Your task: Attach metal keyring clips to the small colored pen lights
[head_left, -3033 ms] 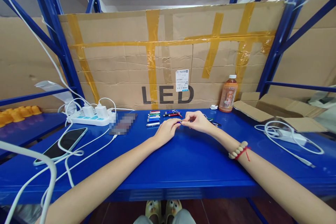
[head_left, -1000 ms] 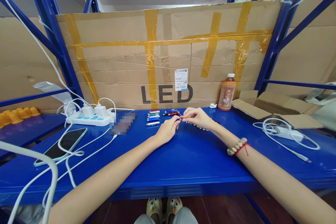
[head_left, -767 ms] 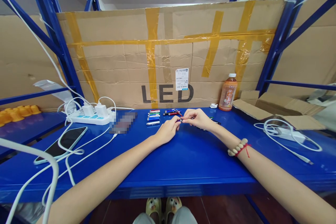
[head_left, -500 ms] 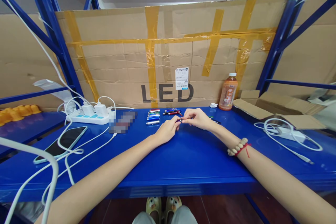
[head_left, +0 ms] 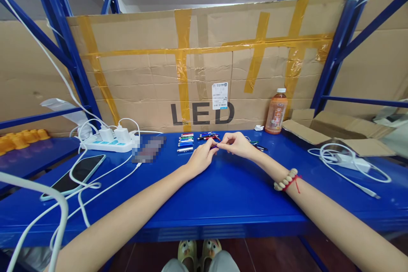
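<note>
My left hand (head_left: 201,157) and my right hand (head_left: 237,144) meet over the blue tabletop, fingertips pinched. Between them is a slim, dark purple pen (head_left: 214,147), mostly covered by the fingers. Both hands grip it, one at each end. Just left of my left hand, several metallic pens (head_left: 185,143) in silver, blue, green and red lie side by side in a neat stack. Behind the fingers is a loose pile of blue and red pens (head_left: 208,135). More pens (head_left: 259,147), dark and green, lie partly hidden behind my right wrist.
Left are a power strip (head_left: 110,144) with white plugs, a phone (head_left: 78,174) and looping white cables. At the back right stands an orange drink bottle (head_left: 276,112). An open carton (head_left: 338,129) and a coiled white cable (head_left: 350,163) lie right. A cardboard sheet (head_left: 143,76) closes the back.
The fingertips have shifted slightly, and more of the purple pen shows between them. My right hand has moved a little to the left. The pens on the table have not moved.
</note>
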